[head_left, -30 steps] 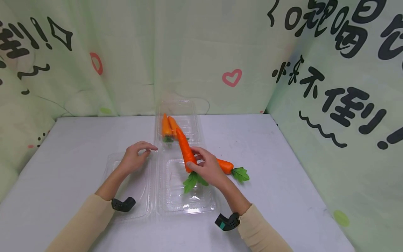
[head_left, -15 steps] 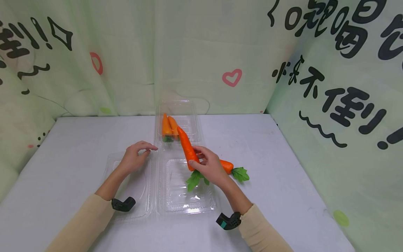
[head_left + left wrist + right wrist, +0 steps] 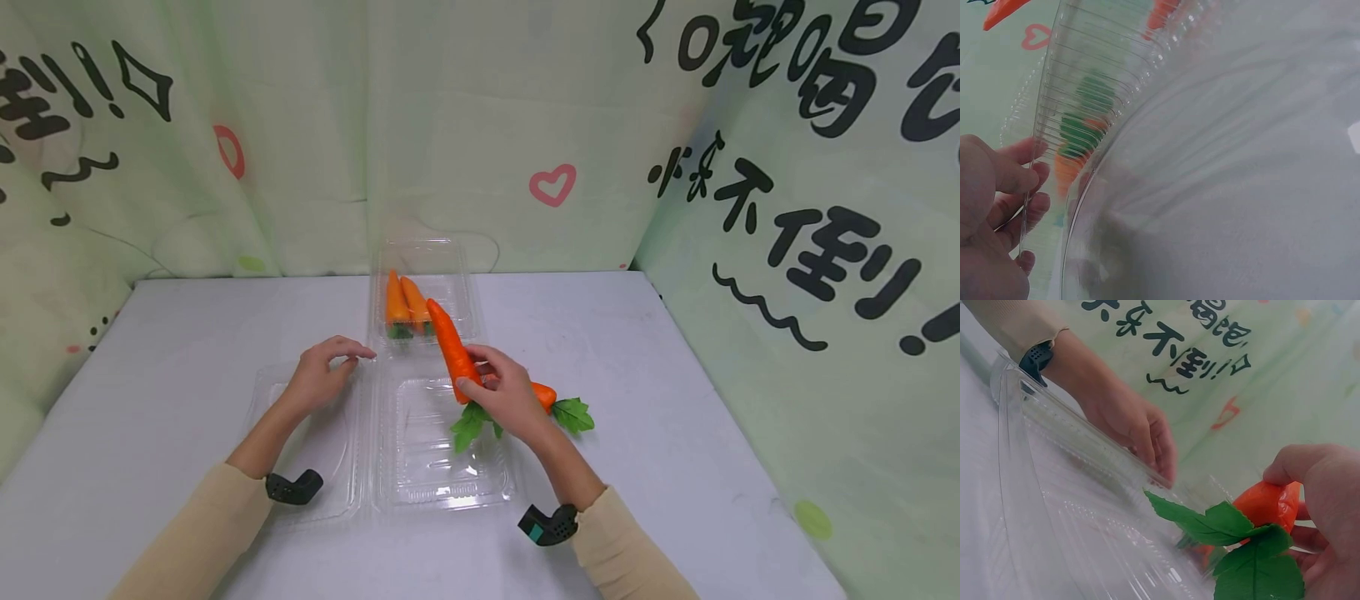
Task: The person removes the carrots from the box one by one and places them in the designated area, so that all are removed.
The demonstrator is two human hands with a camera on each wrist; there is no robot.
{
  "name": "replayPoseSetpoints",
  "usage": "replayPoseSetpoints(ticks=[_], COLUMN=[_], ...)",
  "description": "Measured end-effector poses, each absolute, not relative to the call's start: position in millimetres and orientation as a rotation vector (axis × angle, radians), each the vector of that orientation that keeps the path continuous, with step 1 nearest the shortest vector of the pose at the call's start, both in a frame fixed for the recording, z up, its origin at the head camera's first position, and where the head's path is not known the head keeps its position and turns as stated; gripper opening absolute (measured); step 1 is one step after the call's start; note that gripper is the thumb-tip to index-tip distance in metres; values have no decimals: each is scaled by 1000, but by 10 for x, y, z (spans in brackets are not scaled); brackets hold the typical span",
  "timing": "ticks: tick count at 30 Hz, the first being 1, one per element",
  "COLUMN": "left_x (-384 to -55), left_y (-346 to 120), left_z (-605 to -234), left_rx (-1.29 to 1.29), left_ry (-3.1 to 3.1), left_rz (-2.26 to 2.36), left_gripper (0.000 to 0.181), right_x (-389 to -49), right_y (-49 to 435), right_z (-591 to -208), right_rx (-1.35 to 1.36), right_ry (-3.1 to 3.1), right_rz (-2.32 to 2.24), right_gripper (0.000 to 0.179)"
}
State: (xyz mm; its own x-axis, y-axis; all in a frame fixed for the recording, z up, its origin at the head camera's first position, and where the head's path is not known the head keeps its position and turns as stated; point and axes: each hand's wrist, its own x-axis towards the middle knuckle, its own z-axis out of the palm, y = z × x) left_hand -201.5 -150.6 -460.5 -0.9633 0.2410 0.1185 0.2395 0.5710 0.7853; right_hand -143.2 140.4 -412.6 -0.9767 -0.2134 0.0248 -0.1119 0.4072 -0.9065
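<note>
My right hand (image 3: 506, 396) holds an orange toy carrot (image 3: 452, 354) by its thick end, its tip pointing away and its green leaves hanging toward me. The carrot is above the clear plastic clamshell box (image 3: 450, 498), whose lid lies folded out to the left. In the right wrist view the leaves (image 3: 1260, 569) hide part of the carrot. My left hand (image 3: 322, 379) pinches the rim of the clear plastic at the box's far left; the left wrist view shows thumb and fingers (image 3: 1007, 169) on both sides of that edge.
Another carrot (image 3: 543, 396) with green leaves lies on the white table (image 3: 660, 467), partly behind my right hand. Farther back stands a second clear box (image 3: 453, 300) with two carrots (image 3: 397, 302) in it. A printed cloth (image 3: 465, 125) hangs behind the table.
My right hand has drifted slightly right and away from me, carrying the carrot along and covering more of the carrot on the table. The left hand has stayed in place.
</note>
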Motion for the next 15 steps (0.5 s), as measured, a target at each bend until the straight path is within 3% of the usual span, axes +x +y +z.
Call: replayPoseSetpoints(ticks=[15], left_x=[-2010], left_y=[-1505], left_z=[-4595], left_rx=[420], left_ry=[2781], left_rz=[1395], left_gripper=[29], right_x=[-1298], right_y=[1414], right_z=[-3790], right_rx=[-258], right_ry=[2570], right_rz=[-1612], right_gripper=[46])
